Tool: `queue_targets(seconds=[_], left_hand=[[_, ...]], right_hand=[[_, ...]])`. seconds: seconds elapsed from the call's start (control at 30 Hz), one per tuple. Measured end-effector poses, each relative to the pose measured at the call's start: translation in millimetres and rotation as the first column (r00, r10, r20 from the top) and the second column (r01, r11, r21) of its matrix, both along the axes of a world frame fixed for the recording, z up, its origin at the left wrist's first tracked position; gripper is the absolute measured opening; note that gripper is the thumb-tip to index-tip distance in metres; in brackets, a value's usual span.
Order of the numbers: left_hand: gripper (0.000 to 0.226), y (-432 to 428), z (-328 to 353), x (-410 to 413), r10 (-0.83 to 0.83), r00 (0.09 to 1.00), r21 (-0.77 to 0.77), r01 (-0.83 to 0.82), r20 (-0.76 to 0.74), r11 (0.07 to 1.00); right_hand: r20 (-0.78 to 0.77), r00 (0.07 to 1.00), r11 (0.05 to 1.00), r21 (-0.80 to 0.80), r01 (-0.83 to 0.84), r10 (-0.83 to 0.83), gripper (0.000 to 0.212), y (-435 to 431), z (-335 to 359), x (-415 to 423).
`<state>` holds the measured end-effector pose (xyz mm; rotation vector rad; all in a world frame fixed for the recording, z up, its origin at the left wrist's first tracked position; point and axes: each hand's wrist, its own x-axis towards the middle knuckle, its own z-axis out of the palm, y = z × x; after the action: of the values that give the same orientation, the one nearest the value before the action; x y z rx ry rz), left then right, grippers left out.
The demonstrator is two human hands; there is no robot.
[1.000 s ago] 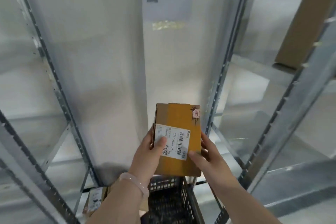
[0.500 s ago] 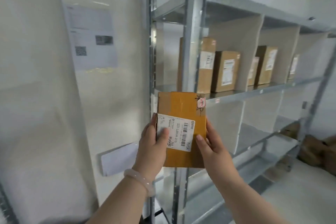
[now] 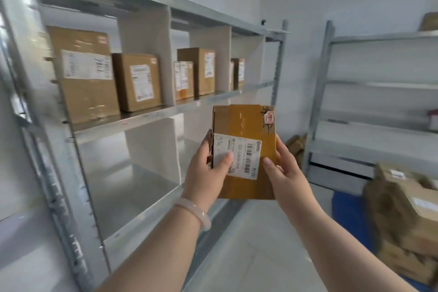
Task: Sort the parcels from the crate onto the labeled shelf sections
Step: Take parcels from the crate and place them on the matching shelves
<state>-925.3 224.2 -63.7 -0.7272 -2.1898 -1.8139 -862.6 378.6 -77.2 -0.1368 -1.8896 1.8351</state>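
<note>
Head view: flat labelled parcel (image 3: 246, 123), centre frame.
Hands: left hand (image 3: 207, 170) and right hand (image 3: 285, 173) grip its side edges.
Done: shelved boxes (image 3: 137, 80) at 10 o'clock.
Left: this parcel, not yet shelved.

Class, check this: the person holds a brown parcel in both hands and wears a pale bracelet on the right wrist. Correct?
No. The head view shows the bracelet on the left wrist, not the right. The left hand and right hand do both hold the brown parcel.
</note>
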Motion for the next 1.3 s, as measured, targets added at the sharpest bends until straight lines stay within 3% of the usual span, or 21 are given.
queue_targets(seconds=[0.13, 0.4, 0.8, 1.3], left_hand=[[0.056, 58.4, -11.0, -13.1, -0.006, 0.999, -0.045, 0.008, 0.046, 0.999], [0.037, 140.5, -26.9, -79.2, -0.164, 0.986, -0.114, 0.164, 0.011, 0.980], [0.049, 239.2, -12.8, -279.0, -0.301, 0.952, -0.158, 0.289, -0.062, 0.944], [0.062, 469.8, -25.0, -391.0, -0.321, 0.946, -0.181, 0.311, -0.032, 0.933]], right_hand=[[0.082, 0.992, 0.994, -0.045, 0.097, -0.093, 0.053, 49.7, -6.3, 5.0], [0.142, 0.965, 0.969, -0.077, 0.234, -0.222, 0.052, 121.7, -26.2, -44.6], [0.085, 0.944, 0.947, -0.004, 0.321, -0.320, 0.061, 211.2, -3.0, -217.7], [0.084, 0.925, 0.928, 0.037, 0.370, -0.372, 0.063, 435.1, -19.1, -332.9]])
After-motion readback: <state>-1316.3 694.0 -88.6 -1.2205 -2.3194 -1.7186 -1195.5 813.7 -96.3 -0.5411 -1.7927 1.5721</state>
